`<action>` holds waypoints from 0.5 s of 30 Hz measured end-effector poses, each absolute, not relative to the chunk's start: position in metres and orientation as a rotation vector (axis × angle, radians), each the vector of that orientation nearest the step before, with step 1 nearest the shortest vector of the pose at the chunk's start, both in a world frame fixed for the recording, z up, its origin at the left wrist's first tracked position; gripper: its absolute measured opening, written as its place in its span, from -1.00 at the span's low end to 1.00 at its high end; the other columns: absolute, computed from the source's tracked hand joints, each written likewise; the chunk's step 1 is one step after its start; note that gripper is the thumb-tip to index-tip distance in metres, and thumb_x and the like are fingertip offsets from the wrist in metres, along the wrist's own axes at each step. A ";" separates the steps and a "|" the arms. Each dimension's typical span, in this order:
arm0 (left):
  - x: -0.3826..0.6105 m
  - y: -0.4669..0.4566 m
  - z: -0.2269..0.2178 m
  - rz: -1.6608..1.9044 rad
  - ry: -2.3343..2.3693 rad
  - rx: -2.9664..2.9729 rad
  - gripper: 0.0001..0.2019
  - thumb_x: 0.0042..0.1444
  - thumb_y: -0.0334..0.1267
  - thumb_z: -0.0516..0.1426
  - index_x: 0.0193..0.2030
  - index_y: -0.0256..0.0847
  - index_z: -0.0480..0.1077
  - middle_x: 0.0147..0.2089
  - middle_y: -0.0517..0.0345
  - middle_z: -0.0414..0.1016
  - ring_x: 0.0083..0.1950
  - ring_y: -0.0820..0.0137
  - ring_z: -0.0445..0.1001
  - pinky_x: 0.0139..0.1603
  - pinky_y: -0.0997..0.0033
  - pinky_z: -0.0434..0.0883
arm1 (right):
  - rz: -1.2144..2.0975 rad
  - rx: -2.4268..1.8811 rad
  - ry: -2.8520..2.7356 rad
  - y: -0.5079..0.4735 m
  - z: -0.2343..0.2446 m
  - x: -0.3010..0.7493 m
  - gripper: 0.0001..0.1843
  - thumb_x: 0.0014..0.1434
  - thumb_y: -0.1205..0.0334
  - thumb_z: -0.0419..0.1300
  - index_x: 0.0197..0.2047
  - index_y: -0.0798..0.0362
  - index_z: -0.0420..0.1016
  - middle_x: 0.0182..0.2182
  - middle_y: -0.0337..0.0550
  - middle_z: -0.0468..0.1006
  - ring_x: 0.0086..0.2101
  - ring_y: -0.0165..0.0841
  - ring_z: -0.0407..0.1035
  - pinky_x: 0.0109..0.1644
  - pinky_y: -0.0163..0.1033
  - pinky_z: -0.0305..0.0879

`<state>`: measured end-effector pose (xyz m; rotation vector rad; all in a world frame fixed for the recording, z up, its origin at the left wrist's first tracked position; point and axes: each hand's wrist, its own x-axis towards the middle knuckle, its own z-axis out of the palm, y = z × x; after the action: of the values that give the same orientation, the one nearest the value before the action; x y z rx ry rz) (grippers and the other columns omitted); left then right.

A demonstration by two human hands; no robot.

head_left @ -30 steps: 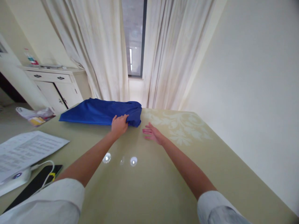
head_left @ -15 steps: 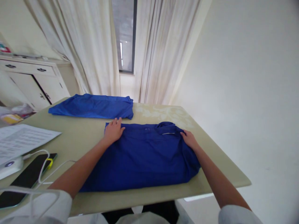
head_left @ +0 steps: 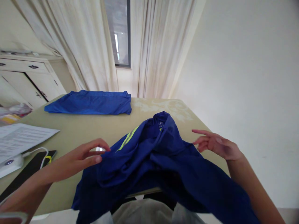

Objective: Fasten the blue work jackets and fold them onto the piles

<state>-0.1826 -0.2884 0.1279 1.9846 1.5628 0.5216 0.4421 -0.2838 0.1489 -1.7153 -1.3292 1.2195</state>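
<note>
You are holding your left hand and right hand open, gripping nothing, with the fingertips just beside the rumpled navy shirt between them. Its lower part is hanging past the near edge of the table, so its weight could drag it floorward. A folded blue garment is lying beyond your hands.

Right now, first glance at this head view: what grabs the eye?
A dark blue shirt with yellow-green stripes dominates the middle, bunched and draping over the table's near edge. The left hand and right hand hover open on either side of it. Farther back, a folded blue garment lies on the far side of the table.
</note>
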 end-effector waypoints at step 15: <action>-0.128 -0.166 0.125 0.805 1.458 2.374 -0.54 0.10 -0.37 0.01 0.08 -0.11 0.57 0.05 0.10 0.68 0.14 0.14 0.61 0.27 0.21 0.47 | 0.538 -1.518 -1.887 -0.095 0.078 0.333 -0.32 0.04 0.17 0.44 0.24 0.03 0.51 0.12 0.03 0.62 0.14 -0.03 0.49 0.36 0.15 0.31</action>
<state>-0.1276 -0.1660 0.1245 2.3742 1.4584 0.8046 0.3327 -0.0947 0.0784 -1.5183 -1.8869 0.5383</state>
